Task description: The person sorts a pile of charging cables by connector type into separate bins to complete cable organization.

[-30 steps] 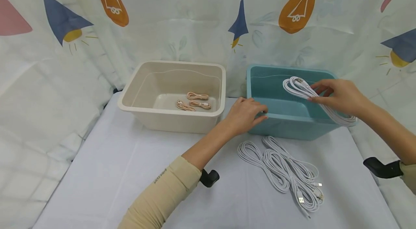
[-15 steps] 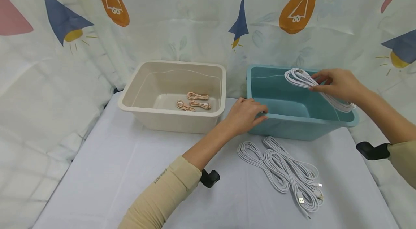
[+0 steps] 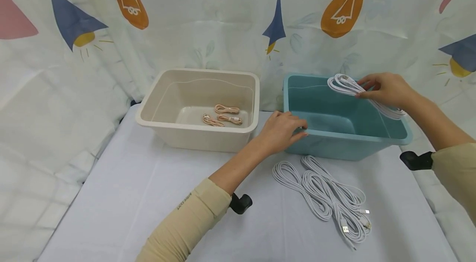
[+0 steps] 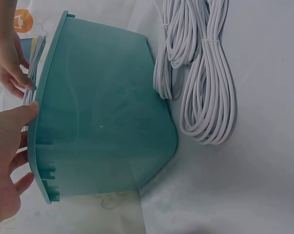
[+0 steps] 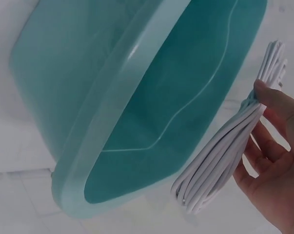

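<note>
My right hand (image 3: 388,90) pinches a coiled white USB cable (image 3: 347,84) between thumb and fingers. The coil hangs slantwise above the back right part of a teal bin (image 3: 334,146). Seen in the right wrist view, the bundled cable (image 5: 220,161) is apart from the rim, its loops pointing down and left. My left hand (image 3: 281,132) grips the bin's front rim near its left corner. In the left wrist view that hand (image 4: 8,161) has its thumb on the rim and its fingers partly hidden behind it. More coiled white cables (image 3: 323,196) lie overlapping on the table before the bin.
To the left stands a beige bin (image 3: 201,140) with 3 small beige coiled cables (image 3: 227,109) inside. A white cloth covers the table (image 3: 148,204). A patterned curtain (image 3: 238,26) hangs close behind both bins.
My right hand has lifted the white cable, carrying it from the teal bin's front right rim up and toward the back. The left hand stays on the rim.
</note>
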{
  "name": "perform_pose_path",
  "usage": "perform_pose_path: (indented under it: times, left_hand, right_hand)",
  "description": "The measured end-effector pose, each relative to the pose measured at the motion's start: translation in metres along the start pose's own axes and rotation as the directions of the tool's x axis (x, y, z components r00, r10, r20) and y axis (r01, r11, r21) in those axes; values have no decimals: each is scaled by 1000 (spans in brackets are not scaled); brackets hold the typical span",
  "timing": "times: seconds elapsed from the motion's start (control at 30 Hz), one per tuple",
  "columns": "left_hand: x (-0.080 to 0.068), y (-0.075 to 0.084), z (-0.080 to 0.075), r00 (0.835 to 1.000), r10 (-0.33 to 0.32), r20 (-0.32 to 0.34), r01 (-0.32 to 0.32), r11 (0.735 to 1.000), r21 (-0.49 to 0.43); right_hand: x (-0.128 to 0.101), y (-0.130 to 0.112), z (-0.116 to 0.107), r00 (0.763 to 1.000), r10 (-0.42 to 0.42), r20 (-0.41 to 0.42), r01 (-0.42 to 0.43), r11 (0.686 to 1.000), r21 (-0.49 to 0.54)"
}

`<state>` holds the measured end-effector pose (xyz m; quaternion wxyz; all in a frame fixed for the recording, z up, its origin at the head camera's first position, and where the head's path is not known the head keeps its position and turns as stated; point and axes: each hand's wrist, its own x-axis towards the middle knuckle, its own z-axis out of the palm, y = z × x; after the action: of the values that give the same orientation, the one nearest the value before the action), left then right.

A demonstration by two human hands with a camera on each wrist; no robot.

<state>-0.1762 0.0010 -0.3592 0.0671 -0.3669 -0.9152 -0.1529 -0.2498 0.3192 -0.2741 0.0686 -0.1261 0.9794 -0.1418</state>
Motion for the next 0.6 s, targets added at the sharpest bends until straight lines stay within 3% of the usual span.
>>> perform_pose_path:
  times: [0.27, 0.6]
  left_hand:
    - [1, 1, -1, 1000, 0, 0, 0, 1000, -6]
    - [0, 1, -3, 1000, -7, 18, 8, 1000, -9]
  right_hand:
    - [11, 3, -4, 1000, 14, 7, -14, 1000, 17]
    - [6, -3, -3, 995, 55, -84, -50, 997, 62]
